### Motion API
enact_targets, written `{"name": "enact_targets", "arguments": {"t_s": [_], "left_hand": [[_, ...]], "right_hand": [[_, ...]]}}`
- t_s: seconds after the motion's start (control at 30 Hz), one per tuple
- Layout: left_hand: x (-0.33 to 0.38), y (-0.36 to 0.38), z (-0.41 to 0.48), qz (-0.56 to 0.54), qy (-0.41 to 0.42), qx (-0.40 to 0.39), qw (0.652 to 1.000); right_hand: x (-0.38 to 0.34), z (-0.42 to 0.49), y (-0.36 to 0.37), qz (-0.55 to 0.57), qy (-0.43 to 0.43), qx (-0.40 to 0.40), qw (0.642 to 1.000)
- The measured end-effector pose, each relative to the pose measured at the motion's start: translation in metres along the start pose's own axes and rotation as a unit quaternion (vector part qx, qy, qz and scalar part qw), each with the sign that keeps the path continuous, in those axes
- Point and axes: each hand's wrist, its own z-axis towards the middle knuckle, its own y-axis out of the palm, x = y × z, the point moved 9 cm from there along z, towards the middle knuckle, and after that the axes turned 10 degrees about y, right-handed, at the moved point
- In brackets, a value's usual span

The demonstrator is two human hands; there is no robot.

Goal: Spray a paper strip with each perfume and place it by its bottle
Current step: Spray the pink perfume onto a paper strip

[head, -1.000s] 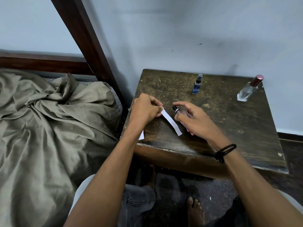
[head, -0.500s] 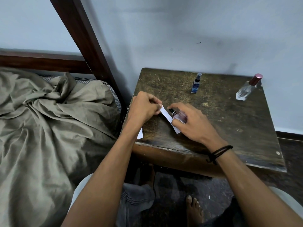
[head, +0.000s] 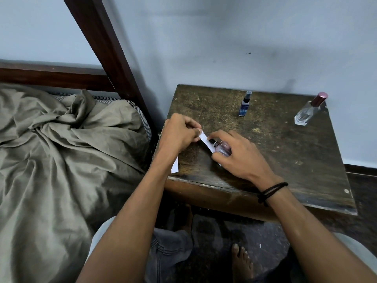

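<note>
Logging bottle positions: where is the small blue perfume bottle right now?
The blue bottle stands upright near the table's far edge by the wall, untouched, left of the clear bottle with the pink cap.

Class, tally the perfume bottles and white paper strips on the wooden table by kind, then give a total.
Perfume bottles: 3 (small blue spray bottle, clear glass bottle with pink cap, small clear bottle with black nozzle)
White paper strips: 2 (held strip, strip at table edge)
Total: 5

1. Left hand (head: 179, 132): curled, knuckles up, thumb and forefinger pinched together at the tips; forearm reaches forward from lower left.
2. Right hand (head: 237, 155): palm down, fingers wrapped in a grip, forefinger extended forward; forearm enters from lower right, dark cord band on the wrist.
</note>
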Motion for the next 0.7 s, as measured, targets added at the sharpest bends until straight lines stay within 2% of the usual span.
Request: {"name": "enact_targets", "arguments": {"t_s": [0.7], "left_hand": [[-0.0047,-0.0056,0.0042,-0.002,0.002,0.005,1.0]], "right_hand": [[0.0045,0.0008,-0.0059,0.005,0.021,0.005,1.0]]}}
